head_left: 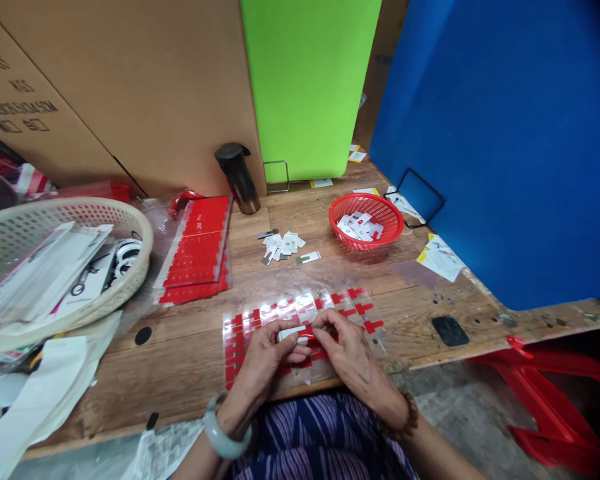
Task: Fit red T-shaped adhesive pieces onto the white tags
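My left hand (pixel 270 353) pinches a small white card (pixel 290 333) with a notch in its end. At the card's right end my right hand (pixel 343 343) has thumb and finger closed on a red sticker (pixel 307 333), which touches or overlaps the card. Beneath both hands a clear sheet of red stickers (pixel 235 347) lies flat along the table's front edge, partly hidden by them. Beyond it rests a loose pile of small white and grey cards (pixel 285 245). A red basket (pixel 397 230) to the right of the pile holds several cards, some showing red.
Stacked red sticker sheets (pixel 195 243) lie left of the pile, beside a white basket (pixel 147 240) of packaging. A black tumbler (pixel 237 180) stands at the back. Green (pixel 310 80) and blue panels (pixel 495 153) border the wooden table (pixel 180 360). A red stool (pixel 540 393) is at right.
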`<action>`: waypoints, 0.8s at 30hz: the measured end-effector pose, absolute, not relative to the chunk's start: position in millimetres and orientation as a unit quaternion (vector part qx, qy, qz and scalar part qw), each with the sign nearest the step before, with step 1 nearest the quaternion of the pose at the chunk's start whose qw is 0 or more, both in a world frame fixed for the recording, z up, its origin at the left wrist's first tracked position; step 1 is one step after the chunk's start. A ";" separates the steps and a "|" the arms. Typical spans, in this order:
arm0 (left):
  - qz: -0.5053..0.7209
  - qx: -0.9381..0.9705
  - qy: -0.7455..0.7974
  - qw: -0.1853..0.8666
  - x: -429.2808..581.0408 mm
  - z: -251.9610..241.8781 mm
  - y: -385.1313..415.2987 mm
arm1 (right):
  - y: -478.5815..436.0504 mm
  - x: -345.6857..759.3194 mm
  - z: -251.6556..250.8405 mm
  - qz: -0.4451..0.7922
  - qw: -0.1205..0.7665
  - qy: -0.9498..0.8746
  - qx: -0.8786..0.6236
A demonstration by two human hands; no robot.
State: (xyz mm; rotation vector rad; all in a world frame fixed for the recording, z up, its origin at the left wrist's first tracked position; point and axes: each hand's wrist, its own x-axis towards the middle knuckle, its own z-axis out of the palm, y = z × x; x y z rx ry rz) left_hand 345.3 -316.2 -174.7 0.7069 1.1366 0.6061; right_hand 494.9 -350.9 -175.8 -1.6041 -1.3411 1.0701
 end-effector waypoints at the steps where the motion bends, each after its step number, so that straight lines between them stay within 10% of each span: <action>1: 0.275 0.319 0.519 0.744 345.0 -174.9 -316.1 | -350.8 494.8 -174.5 0.417 0.381 -0.530 -0.632; 24: 0.266 0.322 0.522 0.744 341.0 -171.9 -314.8 | -349.2 489.8 -185.2 0.371 0.399 -0.547 -0.635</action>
